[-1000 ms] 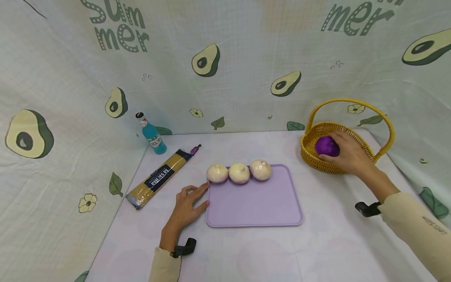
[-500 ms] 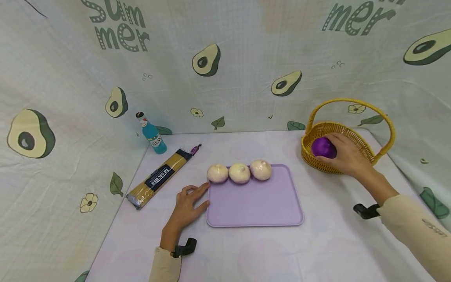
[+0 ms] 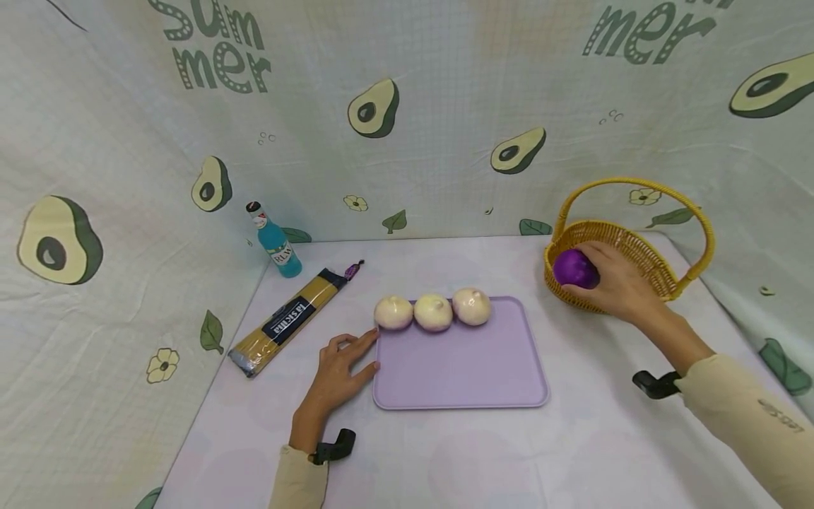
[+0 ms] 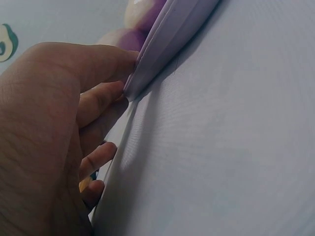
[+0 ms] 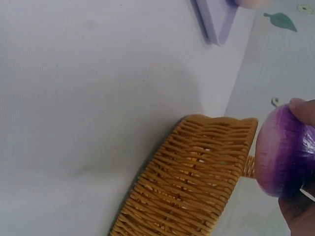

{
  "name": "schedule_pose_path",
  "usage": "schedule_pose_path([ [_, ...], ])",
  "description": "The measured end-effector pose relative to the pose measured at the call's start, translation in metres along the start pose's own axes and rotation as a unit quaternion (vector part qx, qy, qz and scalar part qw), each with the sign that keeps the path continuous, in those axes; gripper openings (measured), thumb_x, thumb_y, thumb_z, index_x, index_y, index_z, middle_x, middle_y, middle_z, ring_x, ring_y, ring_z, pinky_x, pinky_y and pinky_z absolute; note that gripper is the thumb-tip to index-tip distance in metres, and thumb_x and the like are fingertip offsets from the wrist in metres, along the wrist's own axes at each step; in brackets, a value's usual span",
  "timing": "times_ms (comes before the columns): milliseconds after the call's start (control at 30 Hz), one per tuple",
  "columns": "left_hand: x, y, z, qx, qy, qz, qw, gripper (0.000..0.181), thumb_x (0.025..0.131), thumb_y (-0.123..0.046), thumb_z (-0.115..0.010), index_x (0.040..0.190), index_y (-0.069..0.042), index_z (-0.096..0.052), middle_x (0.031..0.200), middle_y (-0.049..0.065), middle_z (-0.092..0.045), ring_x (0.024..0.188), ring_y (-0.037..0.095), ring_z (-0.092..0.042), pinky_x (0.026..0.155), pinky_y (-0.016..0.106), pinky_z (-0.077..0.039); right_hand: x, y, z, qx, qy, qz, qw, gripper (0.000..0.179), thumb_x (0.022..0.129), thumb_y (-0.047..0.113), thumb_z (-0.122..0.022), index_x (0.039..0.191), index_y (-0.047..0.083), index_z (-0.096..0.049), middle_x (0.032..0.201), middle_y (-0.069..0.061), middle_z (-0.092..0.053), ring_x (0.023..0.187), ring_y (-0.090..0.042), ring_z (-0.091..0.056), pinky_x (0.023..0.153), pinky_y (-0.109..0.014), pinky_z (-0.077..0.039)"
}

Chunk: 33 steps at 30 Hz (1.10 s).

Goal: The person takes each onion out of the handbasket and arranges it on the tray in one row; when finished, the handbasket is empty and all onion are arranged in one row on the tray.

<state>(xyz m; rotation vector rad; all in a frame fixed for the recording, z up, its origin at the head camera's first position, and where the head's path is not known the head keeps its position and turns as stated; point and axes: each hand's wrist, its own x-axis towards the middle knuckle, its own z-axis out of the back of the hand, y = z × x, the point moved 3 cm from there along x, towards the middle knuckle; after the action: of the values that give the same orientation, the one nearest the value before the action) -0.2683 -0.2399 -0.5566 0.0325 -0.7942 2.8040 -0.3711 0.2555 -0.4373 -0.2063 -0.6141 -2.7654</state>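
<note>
My right hand (image 3: 618, 281) grips a shiny purple onion (image 3: 574, 269), with thumb and fingers on opposite sides. In the right wrist view the onion, paler towards one end, is just above the rim of the yellow wicker basket (image 5: 182, 172). My left hand (image 3: 340, 375) lies at the left edge of a lilac tray (image 3: 461, 378), its fingertips touching the rim near the far corner and partway down. Along the tray's far edge sits a row of three onions, left (image 3: 393, 313), middle (image 3: 432, 312) and right (image 3: 471, 306), pale ends up and purple below.
A pack of spaghetti (image 3: 280, 329) lies slanted to the left of the tray, with a small purple-wrapped item (image 3: 352, 270) at its far end. A blue bottle (image 3: 278, 247) stands at the back left. A printed cloth (image 3: 439, 120) hangs behind the table.
My right hand has moved left with the onion, from the middle of the basket towards its left rim. The left hand, tray and three onions have kept still.
</note>
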Motion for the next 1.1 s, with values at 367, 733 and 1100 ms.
schedule_pose_path([
  [367, -0.001, 0.0, 0.001, -0.004, -0.007, -0.006, 1.0, 0.061, 0.095, -0.049, -0.062, 0.152, -0.037, -0.042, 0.152, -0.02, -0.042, 0.133, 0.018, -0.035, 0.105, 0.047, -0.021, -0.002, 0.012, -0.009, 0.023, 0.007, 0.025, 0.9994, 0.08, 0.081, 0.024, -0.085, 0.142, -0.005, -0.044, 0.141, -0.027, -0.041, 0.125, -0.048, -0.042, 0.097, -0.068, -0.038],
  [733, -0.001, -0.001, 0.001, -0.009, -0.015, -0.027, 0.9995, 0.061, 0.095, -0.046, -0.062, 0.151, -0.032, -0.045, 0.151, -0.015, -0.045, 0.13, 0.022, -0.038, 0.101, 0.047, -0.024, -0.003, 0.026, -0.024, 0.029, 0.023, 0.039, 0.9986, 0.079, 0.081, 0.024, -0.085, 0.143, -0.005, -0.045, 0.141, -0.026, -0.043, 0.126, -0.048, -0.042, 0.098, -0.067, -0.039],
  [1100, 0.0, -0.001, 0.001, -0.013, -0.023, -0.034, 0.9991, 0.061, 0.095, -0.047, -0.063, 0.151, -0.032, -0.046, 0.15, -0.016, -0.046, 0.129, 0.022, -0.039, 0.101, 0.048, -0.024, -0.003, 0.035, -0.039, 0.037, 0.028, 0.063, 0.9969, 0.078, 0.081, 0.022, -0.085, 0.142, -0.006, -0.046, 0.143, -0.029, -0.041, 0.128, -0.049, -0.041, 0.098, -0.066, -0.039],
])
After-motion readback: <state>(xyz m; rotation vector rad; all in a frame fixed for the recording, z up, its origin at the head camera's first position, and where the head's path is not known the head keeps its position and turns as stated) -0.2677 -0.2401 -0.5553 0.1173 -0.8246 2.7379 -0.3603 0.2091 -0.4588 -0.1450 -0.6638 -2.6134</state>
